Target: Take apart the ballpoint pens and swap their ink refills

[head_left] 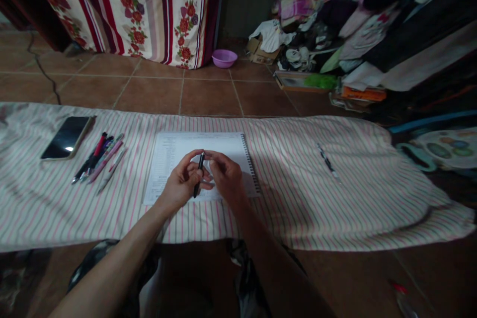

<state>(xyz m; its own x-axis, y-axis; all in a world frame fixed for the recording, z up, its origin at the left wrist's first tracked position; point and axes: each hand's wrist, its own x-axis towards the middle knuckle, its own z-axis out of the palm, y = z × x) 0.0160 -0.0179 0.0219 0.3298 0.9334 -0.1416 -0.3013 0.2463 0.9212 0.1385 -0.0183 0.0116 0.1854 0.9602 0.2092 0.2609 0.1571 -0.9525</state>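
My left hand [183, 179] is closed on a dark pen [199, 175], thumb and fingers around its barrel. The pen is tilted, its upper end between my two hands. My right hand [226, 171] meets that upper end with its index fingertip, its other fingers curled. Whether a small part sits in its pinch is hidden. Beneath both hands lies an open spiral-bound notebook [223, 141], with printed text on the left part of its page and wire rings along its right edge.
A striped cloth [290, 208] covers the low table. To the left lie a phone [67, 137] and several pens [100, 159]; another pen [327, 160] lies on the right. Beyond are a floral curtain [149, 10], a purple basin [224, 58] and heaped clothes. A patterned stool [449, 148] stands at the right.
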